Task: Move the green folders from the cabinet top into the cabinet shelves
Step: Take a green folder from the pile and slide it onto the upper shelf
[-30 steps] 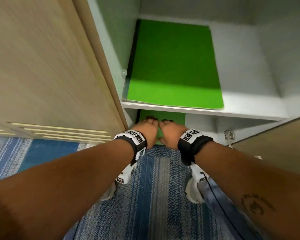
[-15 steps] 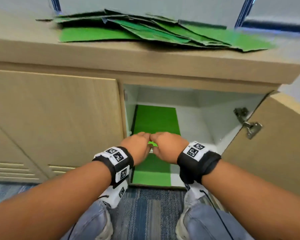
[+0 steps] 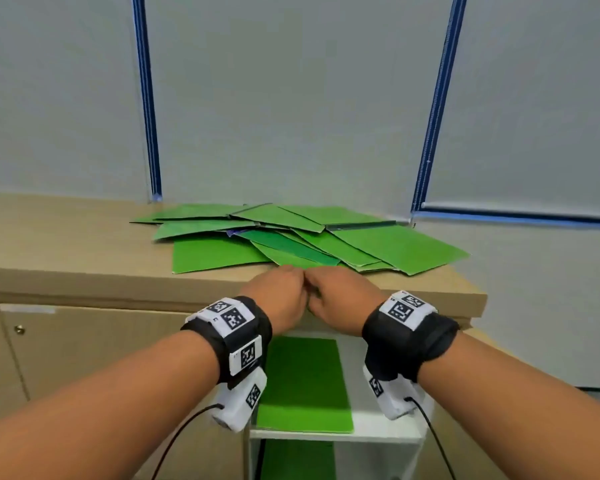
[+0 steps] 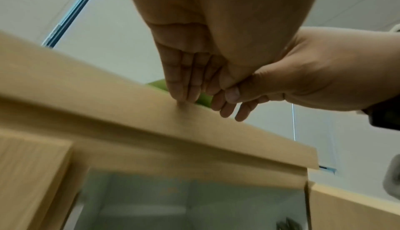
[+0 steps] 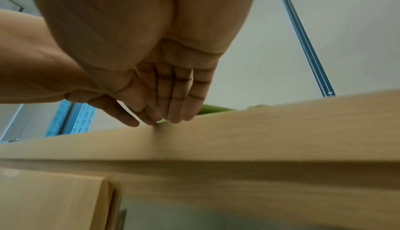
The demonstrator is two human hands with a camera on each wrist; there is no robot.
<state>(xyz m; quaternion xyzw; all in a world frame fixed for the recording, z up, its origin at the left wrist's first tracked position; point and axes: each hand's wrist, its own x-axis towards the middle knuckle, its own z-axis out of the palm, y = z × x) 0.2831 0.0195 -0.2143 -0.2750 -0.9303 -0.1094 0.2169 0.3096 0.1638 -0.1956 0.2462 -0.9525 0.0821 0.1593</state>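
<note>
Several green folders (image 3: 291,244) lie in a loose pile on the wooden cabinet top (image 3: 84,251). My left hand (image 3: 279,292) and right hand (image 3: 340,292) are side by side, thumbs touching, at the top's front edge just before the pile. In the left wrist view my left hand (image 4: 184,95) has straight fingers pointing down at the edge and holds nothing. My right hand (image 5: 173,114) looks the same in the right wrist view. One green folder (image 3: 305,382) lies on the upper shelf, and another folder (image 3: 298,459) lies below it.
The cabinet's right door (image 3: 534,427) stands open at my right; the left door (image 3: 101,358) is closed. A grey wall with blue strips (image 3: 146,98) rises behind the top. Bare wood lies left of the pile.
Both hands rose together from the lower shelf, past the upper shelf, to the front edge of the cabinet top. My view lifted from the floor to the folder pile.
</note>
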